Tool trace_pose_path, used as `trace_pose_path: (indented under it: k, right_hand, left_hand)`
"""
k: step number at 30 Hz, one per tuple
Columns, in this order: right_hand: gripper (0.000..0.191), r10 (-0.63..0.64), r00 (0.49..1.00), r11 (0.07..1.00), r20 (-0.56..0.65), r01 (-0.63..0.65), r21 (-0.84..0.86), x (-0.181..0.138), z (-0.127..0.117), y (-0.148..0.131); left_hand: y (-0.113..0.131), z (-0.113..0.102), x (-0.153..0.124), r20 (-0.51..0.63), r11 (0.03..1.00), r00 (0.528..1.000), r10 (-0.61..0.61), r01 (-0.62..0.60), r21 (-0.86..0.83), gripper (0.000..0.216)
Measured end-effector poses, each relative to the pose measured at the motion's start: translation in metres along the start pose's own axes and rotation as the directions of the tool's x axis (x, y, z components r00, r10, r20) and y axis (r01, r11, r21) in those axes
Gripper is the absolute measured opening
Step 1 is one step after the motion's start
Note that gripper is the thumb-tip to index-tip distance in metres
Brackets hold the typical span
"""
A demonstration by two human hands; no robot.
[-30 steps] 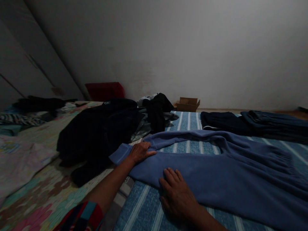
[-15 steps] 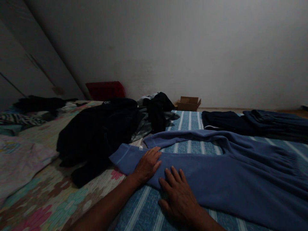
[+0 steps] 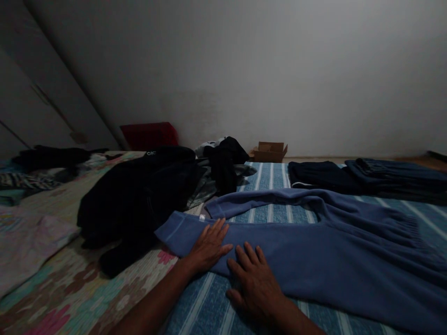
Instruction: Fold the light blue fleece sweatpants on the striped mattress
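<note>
Both hands flat on blue trousers, leg laid out straight

Head view: blue trousers (image 3: 335, 256) lie spread over a striped cover (image 3: 213, 298), gathered waist toward the right, hems toward the left; part of them runs out of the picture at right; near leg lies long and fairly smooth, far leg curves behind it with striped cover showing between, so the two legs are not stacked.

Left hand (image 3: 210, 246) rests on the near leg a little in from the hem, fingers straight and slightly apart, nothing pinched; right hand (image 3: 256, 281) sits just beside it at the leg's near edge, fingers spread, palm down, no grip; looks like open palms are used because pressing smooths soft cloth where pinching would crease it; two hands close together probably hold that stretch from sliding.

Small white tag (image 3: 202, 217) shows near the hem, just past the left fingers; dark heap (image 3: 136, 195) of clothes sits loose to the left, close by the hem, cannot tell if touching; folded clothes (image 3: 398, 179) lie at far right, neat and low, apart from the heap, presumably to separate tidy from loose; pale pink cloth (image 3: 31, 246) lies at far left on a flowered sheet (image 3: 94, 288); cardboard box (image 3: 269, 152) and red box (image 3: 150, 135) stand back by the wall (image 3: 244, 79), out of the way of the hands.
</note>
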State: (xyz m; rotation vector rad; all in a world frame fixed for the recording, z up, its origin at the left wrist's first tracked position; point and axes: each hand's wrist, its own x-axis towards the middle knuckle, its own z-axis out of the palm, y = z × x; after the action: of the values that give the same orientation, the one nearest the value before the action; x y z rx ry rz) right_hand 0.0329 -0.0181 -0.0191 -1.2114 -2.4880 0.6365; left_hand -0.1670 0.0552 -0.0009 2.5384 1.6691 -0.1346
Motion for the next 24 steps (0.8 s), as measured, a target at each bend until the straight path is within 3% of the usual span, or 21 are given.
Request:
trace_pose_path:
  k: [5, 9, 18, 21, 24]
  right_hand:
    - [0.063, -0.014, 1.0, 1.0, 0.017, 0.014, -0.009, 0.001, -0.001, 0.001]
    - [0.067, -0.012, 1.0, 1.0, 0.005, 0.012, -0.004, 0.002, 0.0, 0.001]
    - [0.059, -0.075, 0.997, 0.997, -0.024, 0.075, -0.003, -0.013, -0.033, 0.005]
    - [0.052, 0.001, 0.993, 0.999, -0.115, -0.007, -0.051, -0.025, -0.049, 0.022]
    - [0.053, 0.161, 0.967, 0.976, -0.198, -0.186, -0.114, -0.043, -0.061, 0.05]
  left_hand:
    - [0.021, 0.003, -0.002, -0.071, 0.996, 0.994, -0.087, 0.087, 0.004, 0.06]
    - [0.032, 0.006, -0.003, -0.092, 0.998, 0.996, 0.02, -0.025, -0.051, 0.051]
    - [0.018, 0.015, 0.006, -0.116, 0.994, 0.991, 0.07, -0.059, 0.092, 0.051]
    - [0.016, 0.018, 0.012, -0.105, 0.989, 0.993, 0.058, -0.044, 0.138, 0.051]
    - [0.011, 0.022, 0.017, -0.11, 0.989, 0.993, 0.049, -0.033, 0.144, 0.055]
